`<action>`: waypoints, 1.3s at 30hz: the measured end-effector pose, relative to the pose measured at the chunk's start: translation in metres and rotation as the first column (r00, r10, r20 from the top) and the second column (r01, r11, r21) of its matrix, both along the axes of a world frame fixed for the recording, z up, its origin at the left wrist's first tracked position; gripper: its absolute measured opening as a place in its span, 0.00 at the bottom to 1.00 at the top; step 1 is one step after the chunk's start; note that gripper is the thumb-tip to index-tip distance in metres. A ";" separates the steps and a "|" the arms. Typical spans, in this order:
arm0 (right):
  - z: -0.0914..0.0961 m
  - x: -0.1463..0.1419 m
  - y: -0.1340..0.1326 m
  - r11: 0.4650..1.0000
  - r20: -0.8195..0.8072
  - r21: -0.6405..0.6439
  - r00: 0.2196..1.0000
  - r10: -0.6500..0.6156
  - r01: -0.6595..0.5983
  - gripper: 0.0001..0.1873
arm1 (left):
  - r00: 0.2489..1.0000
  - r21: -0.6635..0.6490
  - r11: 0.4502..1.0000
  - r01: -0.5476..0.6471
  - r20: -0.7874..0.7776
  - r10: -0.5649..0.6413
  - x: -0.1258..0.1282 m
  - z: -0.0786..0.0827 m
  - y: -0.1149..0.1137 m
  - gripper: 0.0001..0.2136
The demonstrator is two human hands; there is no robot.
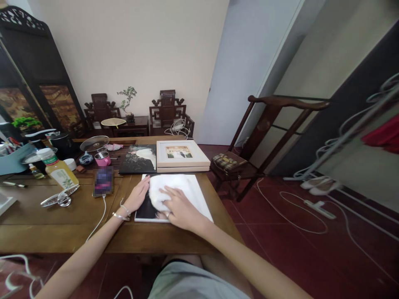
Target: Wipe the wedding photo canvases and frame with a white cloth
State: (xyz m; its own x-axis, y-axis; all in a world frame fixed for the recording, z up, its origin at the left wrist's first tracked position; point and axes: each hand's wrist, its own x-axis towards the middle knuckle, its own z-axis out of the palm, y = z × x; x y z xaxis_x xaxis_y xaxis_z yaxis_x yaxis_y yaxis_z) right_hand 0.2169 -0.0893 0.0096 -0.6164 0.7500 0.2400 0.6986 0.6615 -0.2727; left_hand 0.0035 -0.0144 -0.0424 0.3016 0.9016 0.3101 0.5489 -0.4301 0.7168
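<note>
A large picture panel (196, 195), white with a dark lower-left corner, lies flat on the wooden table (77, 232) in front of me. On it is a white cloth (158, 192). My right hand (177, 207) presses down on the cloth, fingers curled over it, a ring on one finger. My left hand (136, 196), with thin bracelets at the wrist, rests flat on the panel's left edge, fingers stretched out and touching the cloth's side.
Behind the panel lie a dark photo print (139, 160) and a white framed picture (181, 154) stacked on another. A phone (103, 181) with a white cable, a juice bottle (59, 170), cups and a small fan crowd the left. A wooden chair (249, 149) stands at right.
</note>
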 end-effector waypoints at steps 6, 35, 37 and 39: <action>0.000 0.002 -0.029 0.940 0.000 -0.018 0.940 0.341 -0.341 0.15 | 0.989 -0.029 0.997 -0.076 0.122 0.079 0.001 0.019 -0.010 0.28; 0.032 -0.023 0.077 0.927 -0.325 -0.374 0.933 -0.158 0.027 0.20 | 0.993 0.190 0.981 0.049 -0.112 -0.028 0.015 0.014 -0.025 0.14; 0.027 -0.004 0.071 0.950 -0.339 -0.309 0.930 -0.145 0.035 0.19 | 0.993 0.187 0.982 0.041 -0.121 -0.018 0.015 0.013 -0.024 0.15; 0.022 0.021 0.064 0.964 -0.350 -0.251 0.921 -0.171 0.084 0.18 | 0.992 0.179 0.983 0.029 -0.128 -0.006 0.015 0.011 -0.023 0.16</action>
State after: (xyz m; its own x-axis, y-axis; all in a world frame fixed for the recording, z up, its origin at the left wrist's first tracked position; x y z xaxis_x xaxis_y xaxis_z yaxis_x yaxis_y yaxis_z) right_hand 0.2383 -0.0251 0.0320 -0.4136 0.8772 0.2437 0.5951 0.4630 -0.6569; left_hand 0.0184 -0.0370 -0.0312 0.3638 0.8286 0.4255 0.6212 -0.5562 0.5520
